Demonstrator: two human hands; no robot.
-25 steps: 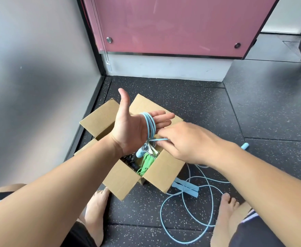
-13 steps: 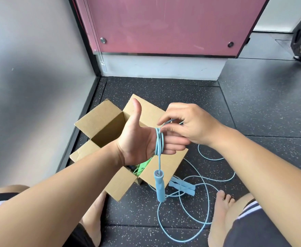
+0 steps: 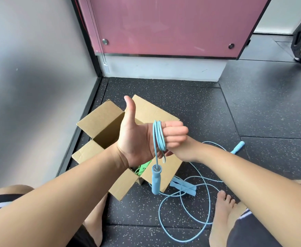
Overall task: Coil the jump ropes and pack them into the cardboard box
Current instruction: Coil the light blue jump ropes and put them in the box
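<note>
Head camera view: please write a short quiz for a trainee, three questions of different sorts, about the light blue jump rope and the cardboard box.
1. True or false: the light blue jump rope already lies wholly inside the open brown cardboard box.
2. What hangs below the left hand? A) a light blue plastic handle; B) a green handle; C) a black strap.
3. Fill in: the far blue handle lies on the dark speckled ___.
Key: 1 false; 2 A; 3 floor.
</note>
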